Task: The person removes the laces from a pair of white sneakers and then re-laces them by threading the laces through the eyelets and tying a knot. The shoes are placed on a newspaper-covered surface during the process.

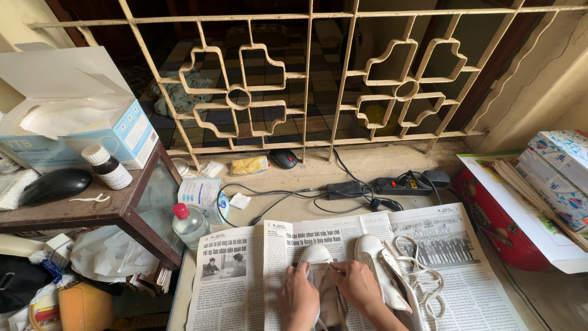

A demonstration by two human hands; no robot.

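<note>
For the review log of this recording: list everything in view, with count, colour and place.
shoe under the hands: one, white, on the newspaper
second shoe: one, white, to its right, lace loose
newspaper: one spread, black and white, on the surface
plastic bottle: one, clear with red cap, left of the newspaper
power strip: one, black, by the window
computer mice: two, black, one on the sill, one on the side table
small bottle: one, brown with white cap, side table
tissue box: one, blue and white, side table
window grille: one, cream, behind
left hand: on the shoe
right hand: fingers at the shoe's lacing
</note>
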